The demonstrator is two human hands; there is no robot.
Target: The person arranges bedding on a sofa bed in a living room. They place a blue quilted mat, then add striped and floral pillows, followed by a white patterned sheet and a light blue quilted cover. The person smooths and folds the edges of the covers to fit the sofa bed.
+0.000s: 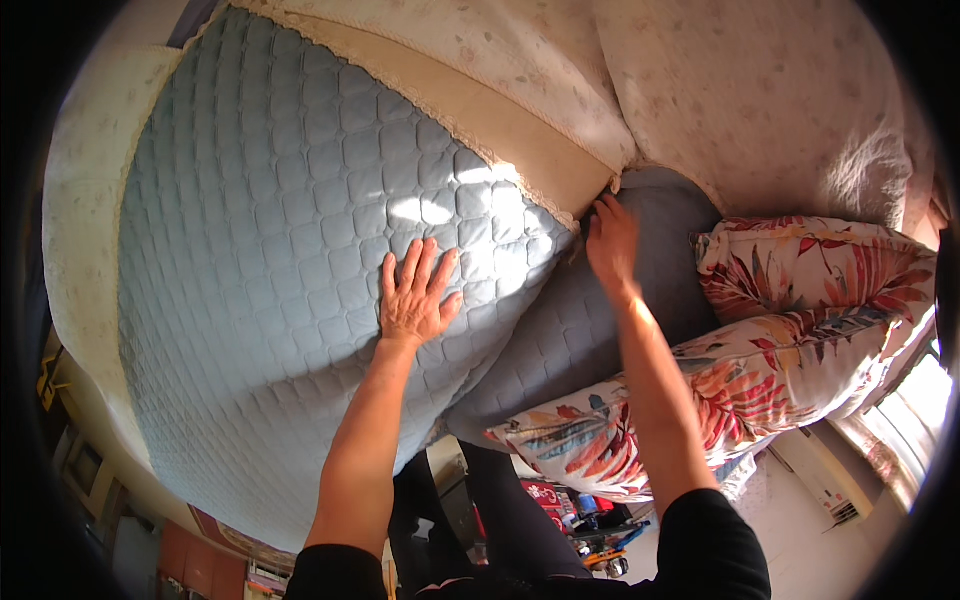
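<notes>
A blue-grey quilted bed cover [300, 217] with a cream lace edge spreads over the bed. My left hand [418, 294] lies flat on it, palm down, fingers apart. Near the lace corner, my right hand [612, 238] is bent down at the place where the cover meets a cream fabric band [525, 124]; its fingertips are partly hidden, and whether they pinch the fabric I cannot tell. Beneath my right forearm lies a darker grey quilted fabric [574, 330]. Pale floral bedding [720, 97] rises beyond it.
Pillows in a red leaf print [795, 367] lie at the right, under and beside my right forearm. Below the bed edge stands a rack of small items [592, 517]. A white appliance [821, 469] and a bright window [915, 397] are at the lower right.
</notes>
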